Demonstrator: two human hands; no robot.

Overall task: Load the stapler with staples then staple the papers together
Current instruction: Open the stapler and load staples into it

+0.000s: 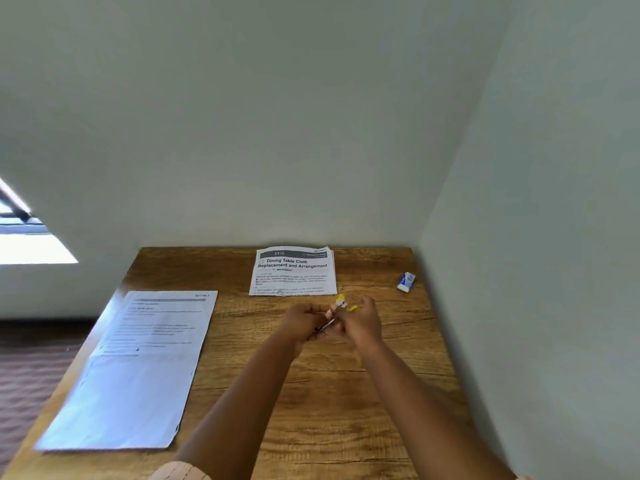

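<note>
A small stapler (341, 303) with yellow parts and a dark metal base is held above the middle of the wooden table (329, 410). My left hand (303, 322) grips its lower, dark end. My right hand (362, 320) holds the upper yellow part; the image is blurred there, so I cannot tell if the stapler is open. A flat sheet of printed paper (138, 368) lies at the left of the table. A folded printed paper (294, 271) headed "Dining Table Cloth Replacement and Arrangement" lies at the far edge. A small blue and white staple box (406, 281) sits at the far right.
The table stands in a corner, with pale walls (536, 237) behind it and along its right side. Its left edge drops to a dark floor (31, 368). A bright window (24, 237) shows at the far left.
</note>
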